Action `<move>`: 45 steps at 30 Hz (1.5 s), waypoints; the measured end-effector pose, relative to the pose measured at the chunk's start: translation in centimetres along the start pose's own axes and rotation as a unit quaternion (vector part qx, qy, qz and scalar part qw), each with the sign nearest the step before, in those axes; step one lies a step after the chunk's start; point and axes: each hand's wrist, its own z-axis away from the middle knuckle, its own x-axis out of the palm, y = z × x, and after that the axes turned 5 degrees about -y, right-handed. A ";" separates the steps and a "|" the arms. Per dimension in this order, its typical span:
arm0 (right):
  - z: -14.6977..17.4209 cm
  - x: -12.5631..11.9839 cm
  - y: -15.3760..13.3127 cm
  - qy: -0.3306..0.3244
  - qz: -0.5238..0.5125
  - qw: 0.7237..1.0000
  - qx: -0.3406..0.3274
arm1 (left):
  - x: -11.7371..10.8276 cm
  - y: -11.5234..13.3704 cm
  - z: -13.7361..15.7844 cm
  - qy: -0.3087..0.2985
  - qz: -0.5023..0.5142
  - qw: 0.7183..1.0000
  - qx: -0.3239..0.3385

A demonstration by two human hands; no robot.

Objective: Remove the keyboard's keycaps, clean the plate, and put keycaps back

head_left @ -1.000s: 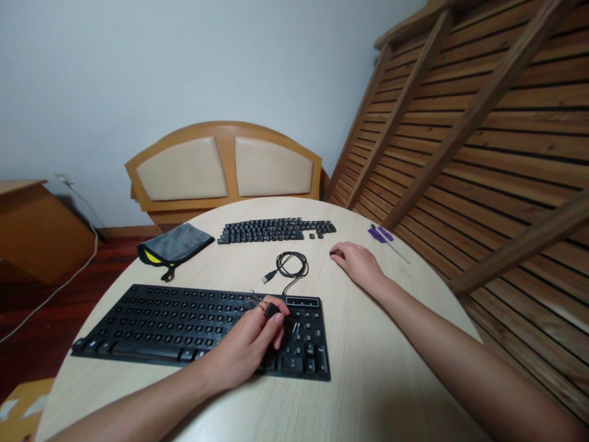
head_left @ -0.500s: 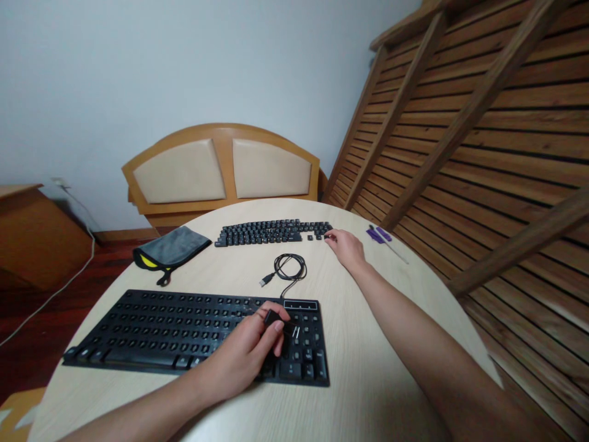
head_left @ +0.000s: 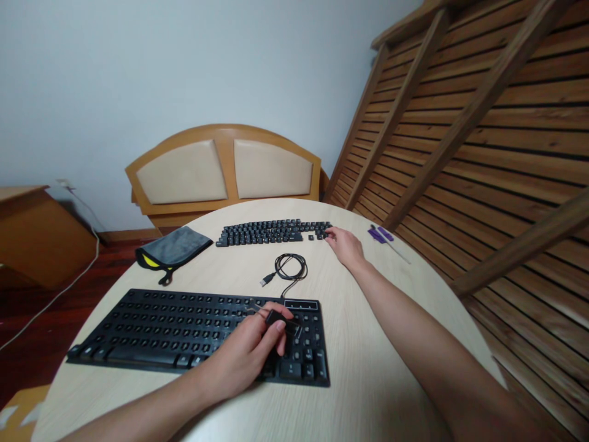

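A black keyboard [head_left: 151, 357] lies in front of me, most of its keycaps off and the bare switches showing. Over its right half, my left hand [head_left: 251, 341] is closed around a keycap puller [head_left: 276, 319] with a dark handle and thin wire ends. A few keycaps [head_left: 291, 369] still sit at the keyboard's lower right. Farther off, removed keycaps [head_left: 257, 233] lie in rows. My right hand [head_left: 344, 245] reaches to the right end of these rows, thumb and finger pinched at a dark keycap there; the fingers partly hide it.
A coiled USB cable [head_left: 291, 267] runs from the keyboard's back edge. On the left lies a grey cloth [head_left: 177, 247] with a yellow underside. Purple-handled tools [head_left: 380, 234] lie at the right of the round table [head_left: 368, 356]. A wooden slatted panel [head_left: 483, 135] leans beside it.
My right hand has shifted slightly left at the end of the keycap rows. The left hand stays over the keyboard with the puller, which has tilted a little.
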 end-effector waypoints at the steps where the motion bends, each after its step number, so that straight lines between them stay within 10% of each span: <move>1: 0.0 0.0 0.0 -0.001 0.000 1.000 0.000 | 0.0 0.1 0.0 0.000 -0.003 1.000 0.000; 18: 2.8 -4.3 -3.3 -0.060 0.023 0.998 0.022 | -0.2 0.2 0.0 -0.017 -0.032 0.999 0.005; 24: 9.0 -8.8 -7.8 -0.162 -0.071 0.976 -0.131 | -0.2 0.4 0.1 -0.018 -0.051 0.998 0.007; 29: 14.1 -11.2 -9.6 -0.317 -0.193 0.876 -0.309 | -0.2 0.7 0.1 -0.027 -0.034 0.999 0.017; 45: 14.9 -9.7 -9.4 -0.315 -0.174 0.855 -0.374 | -0.5 0.4 0.4 -0.089 -0.109 0.989 0.051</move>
